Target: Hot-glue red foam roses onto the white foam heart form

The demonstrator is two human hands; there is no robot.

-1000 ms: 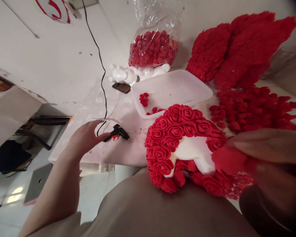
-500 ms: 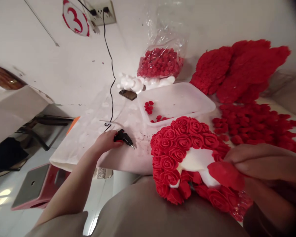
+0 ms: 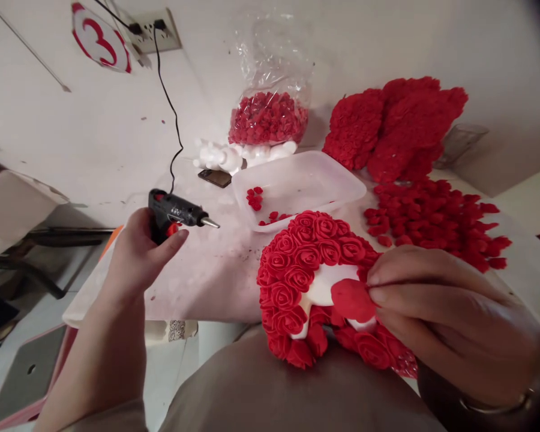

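My left hand grips a black glue gun above the table's left part, its metal nozzle pointing right. My right hand pinches a red foam rose, seen from its smooth side, between thumb and fingers. Behind that rose rests a white foam form, largely covered with red foam roses. It sits against my lap at the table edge, with a bare white patch showing in its middle. Part of the form's right side is hidden by my right hand.
Beyond the form stands a translucent plastic tray with a few small roses. Loose red roses lie at right, below rose-covered shapes. Behind are a bag of roses, white foam figures and a phone. The cord runs to a wall socket.
My left hand has lifted the glue gun off the table and turned it so the nozzle points right. My right hand has shifted left, holding the rose over the white patch. The view has swung right.
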